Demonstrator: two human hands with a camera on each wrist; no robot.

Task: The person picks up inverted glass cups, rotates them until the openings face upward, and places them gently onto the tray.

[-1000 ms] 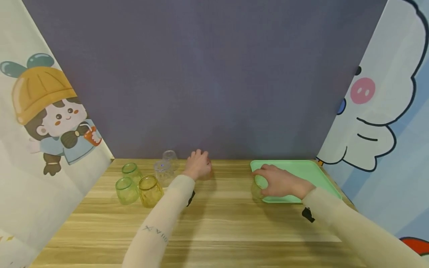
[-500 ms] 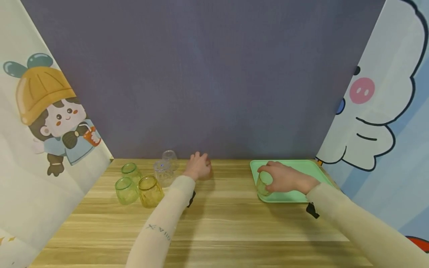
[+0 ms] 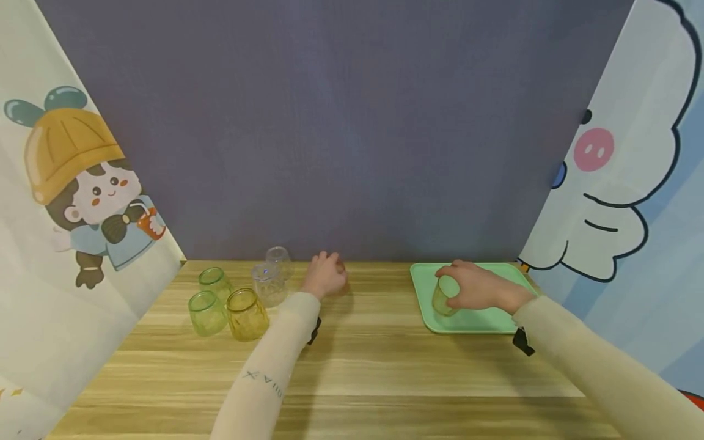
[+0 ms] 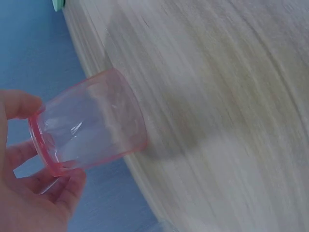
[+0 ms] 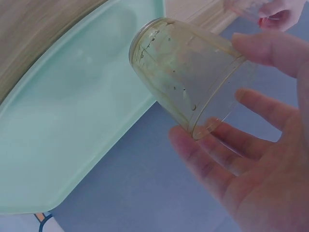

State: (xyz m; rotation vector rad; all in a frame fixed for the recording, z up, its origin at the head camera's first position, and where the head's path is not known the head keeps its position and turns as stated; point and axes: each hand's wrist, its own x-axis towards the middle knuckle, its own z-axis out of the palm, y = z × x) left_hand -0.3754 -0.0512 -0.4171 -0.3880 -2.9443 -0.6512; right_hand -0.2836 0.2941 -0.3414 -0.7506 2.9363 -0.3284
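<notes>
Filling most of my head view, a dark grey backdrop (image 3: 352, 122) hung behind the wooden table (image 3: 385, 366). On the table's right side lay a mint-green tray (image 3: 489, 324). I had the right hand (image 3: 475, 288) with thumb and fingers curled around one end of a pale yellow-green cup (image 5: 174, 72), over the tray's left part; I could not tell whether cup and tray touched. I had the left hand (image 3: 325, 275) pinching a pink cup (image 4: 91, 123) by its rim, at the table's back edge. Farther left stood a yellow cup (image 3: 247, 319), two green cups (image 3: 208, 316) and two clear cups (image 3: 269, 288).
</notes>
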